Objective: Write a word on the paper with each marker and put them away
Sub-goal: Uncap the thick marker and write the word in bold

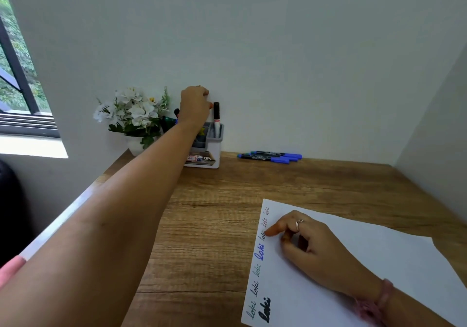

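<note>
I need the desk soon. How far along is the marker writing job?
Done: the paper carries about eight "loki" words down its left edge, and a black-capped marker stands in the organizer. In hand: the left hand reaches above the organizer; the right hand rests on the paper. Left: three blue markers still lie on the desk.

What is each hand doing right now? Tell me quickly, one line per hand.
Left hand: raised over the pen holder beside the black-capped marker; whether it grips anything cannot be told.
Right hand: holding nothing, fingers loosely curled, resting on the paper.
</note>
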